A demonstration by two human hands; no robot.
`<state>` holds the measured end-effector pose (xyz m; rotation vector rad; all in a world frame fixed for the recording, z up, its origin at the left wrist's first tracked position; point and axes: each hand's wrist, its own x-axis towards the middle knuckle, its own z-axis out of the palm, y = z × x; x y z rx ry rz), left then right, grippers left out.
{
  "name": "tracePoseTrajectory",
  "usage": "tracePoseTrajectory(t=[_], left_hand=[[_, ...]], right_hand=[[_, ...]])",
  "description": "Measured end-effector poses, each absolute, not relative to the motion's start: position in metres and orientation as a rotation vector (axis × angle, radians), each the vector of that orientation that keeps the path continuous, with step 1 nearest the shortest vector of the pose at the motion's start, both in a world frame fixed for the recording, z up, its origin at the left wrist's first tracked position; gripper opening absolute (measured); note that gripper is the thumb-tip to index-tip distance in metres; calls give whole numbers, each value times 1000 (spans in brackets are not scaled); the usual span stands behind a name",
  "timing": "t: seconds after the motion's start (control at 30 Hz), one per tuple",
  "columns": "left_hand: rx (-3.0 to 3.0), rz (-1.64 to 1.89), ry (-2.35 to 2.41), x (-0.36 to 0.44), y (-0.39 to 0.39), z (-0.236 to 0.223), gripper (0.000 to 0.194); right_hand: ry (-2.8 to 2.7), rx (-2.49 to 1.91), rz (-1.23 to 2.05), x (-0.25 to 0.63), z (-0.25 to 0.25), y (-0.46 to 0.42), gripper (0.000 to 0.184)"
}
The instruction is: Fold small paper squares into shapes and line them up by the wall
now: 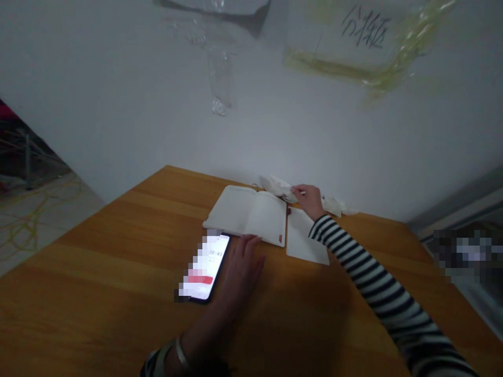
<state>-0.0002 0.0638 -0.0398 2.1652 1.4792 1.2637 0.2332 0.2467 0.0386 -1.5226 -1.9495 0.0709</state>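
Observation:
An open notebook (236,209) with blank white pages lies on the wooden table. My left hand (243,262) rests between its near edge and a lit smartphone (206,272), palm down with fingers stretched out and holding nothing. Beyond the notebook's right corner, my right hand (309,200) is closed in a pinch at the edge of a crumpled white tissue (277,185). Its fingertips are small and partly hidden in the picture. Below the right wrist, a loose white sheet of paper (304,241) lies flat beside the notebook.
More crumpled white paper (332,206) lies by the wall, right of my right hand. The wooden table (118,246) meets a white wall (157,104) bearing taped paper (353,36). Yellow cables (23,225) trail on the floor at left.

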Motion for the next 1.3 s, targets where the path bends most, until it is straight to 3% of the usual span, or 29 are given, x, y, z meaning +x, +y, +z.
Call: tracePoseTrajectory(t=[0.2, 0.77, 1.3], left_hand=[[2166, 1219, 1507, -1, 61, -38, 37], [2286, 1149, 1500, 0, 59, -34, 33], [2294, 1108, 1482, 0, 59, -39, 31]], right_hand=[[-2086, -1627, -97, 204, 23, 292, 27], [-2390, -1824, -370, 190, 3, 290, 31], [-2160, -2067, -236, 201, -7, 304, 34]])
